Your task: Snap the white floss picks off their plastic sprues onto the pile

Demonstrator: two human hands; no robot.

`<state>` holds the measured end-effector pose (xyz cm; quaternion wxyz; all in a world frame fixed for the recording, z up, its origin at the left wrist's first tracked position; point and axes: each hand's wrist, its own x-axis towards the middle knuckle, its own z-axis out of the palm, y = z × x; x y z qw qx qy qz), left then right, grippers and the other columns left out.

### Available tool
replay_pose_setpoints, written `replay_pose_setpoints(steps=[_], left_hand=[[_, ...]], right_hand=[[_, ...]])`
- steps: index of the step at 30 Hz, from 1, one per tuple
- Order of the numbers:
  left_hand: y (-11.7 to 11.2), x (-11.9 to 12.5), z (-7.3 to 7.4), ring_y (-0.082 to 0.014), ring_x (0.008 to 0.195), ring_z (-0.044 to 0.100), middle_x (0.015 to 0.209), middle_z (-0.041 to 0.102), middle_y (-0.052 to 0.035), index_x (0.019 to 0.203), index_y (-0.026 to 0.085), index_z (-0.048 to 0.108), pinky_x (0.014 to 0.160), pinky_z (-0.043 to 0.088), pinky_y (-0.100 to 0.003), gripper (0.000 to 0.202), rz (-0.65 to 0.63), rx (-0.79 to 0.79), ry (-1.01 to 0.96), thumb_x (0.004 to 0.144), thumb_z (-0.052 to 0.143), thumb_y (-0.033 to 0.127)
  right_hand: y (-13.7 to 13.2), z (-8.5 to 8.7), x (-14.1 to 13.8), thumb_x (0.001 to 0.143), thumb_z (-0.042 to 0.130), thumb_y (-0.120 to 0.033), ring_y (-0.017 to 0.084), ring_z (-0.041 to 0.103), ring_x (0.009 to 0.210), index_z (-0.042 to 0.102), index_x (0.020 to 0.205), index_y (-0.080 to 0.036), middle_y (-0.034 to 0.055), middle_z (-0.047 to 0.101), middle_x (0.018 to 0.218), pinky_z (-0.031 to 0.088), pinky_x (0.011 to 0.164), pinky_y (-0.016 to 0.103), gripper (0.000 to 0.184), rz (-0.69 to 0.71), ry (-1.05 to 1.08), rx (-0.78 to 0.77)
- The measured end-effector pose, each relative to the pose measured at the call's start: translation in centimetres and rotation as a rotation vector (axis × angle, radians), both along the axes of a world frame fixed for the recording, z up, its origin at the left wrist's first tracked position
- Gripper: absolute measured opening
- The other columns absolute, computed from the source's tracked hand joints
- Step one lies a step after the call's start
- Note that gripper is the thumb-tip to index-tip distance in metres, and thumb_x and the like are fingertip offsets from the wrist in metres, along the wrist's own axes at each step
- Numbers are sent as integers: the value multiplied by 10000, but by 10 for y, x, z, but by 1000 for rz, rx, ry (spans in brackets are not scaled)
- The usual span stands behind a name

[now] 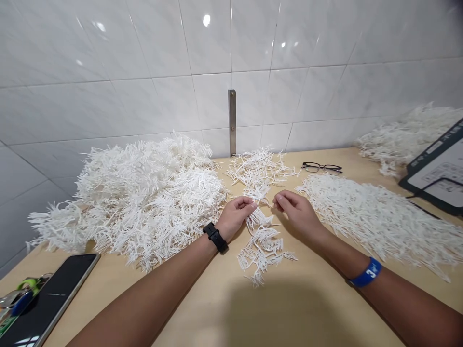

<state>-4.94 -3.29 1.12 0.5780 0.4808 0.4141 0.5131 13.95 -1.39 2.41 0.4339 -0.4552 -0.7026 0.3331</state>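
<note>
My left hand (237,218), with a black watch on its wrist, is closed in a pinch on a strip of thin white strands (257,218). The strip hangs from the fingertips over the table, its strands fanning to one side. My right hand (293,208), with a blue wristband, is closed in a pinch a little to the right. Whether anything sits between its fingertips is too small to tell. Below the hands lies a trail of small white strand clusters (265,243). Just beyond them is a loose heap of single white strands (258,168).
A tall pile of white strand clusters (144,193) fills the left. A flatter heap of white pieces (372,217) spreads on the right, near eyeglasses (321,167) and a dark-framed board (437,164). A phone (54,294) and keys (27,294) lie front left. A tiled wall (162,106) closes the back.
</note>
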Motion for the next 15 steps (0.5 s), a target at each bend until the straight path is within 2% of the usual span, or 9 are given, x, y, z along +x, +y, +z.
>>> replay_pose_setpoints(steps=[4,7,11,15], left_hand=[[-3,3,3,-70,601,404,651,484,33,752,132,551,602,315,-217,287,6,65,94,713,693,378],[-4,4,3,-78,593,386,637,465,38,751,141,545,589,307,-221,246,-6,120,198,743,656,361],[-6,5,1,-92,625,403,683,488,25,773,147,551,604,320,-227,194,-15,171,319,781,612,331],[-7,5,-1,-109,663,414,706,490,13,786,152,554,641,338,-238,265,-69,239,409,866,503,399]], right_hand=[[-8,-2,-6,913,436,-450,145,463,641,546,714,-178,19,510,668,382,610,275,355,177,48,-75],[-14,-6,-11,881,494,-484,137,447,638,561,747,-170,19,511,691,374,585,266,349,304,23,-139],[-16,-8,-14,861,538,-466,115,402,583,595,799,-161,0,490,650,318,527,250,317,309,-71,-135],[-12,-10,-12,883,495,-441,108,361,547,541,711,-171,-28,397,580,284,508,250,323,300,-92,-156]])
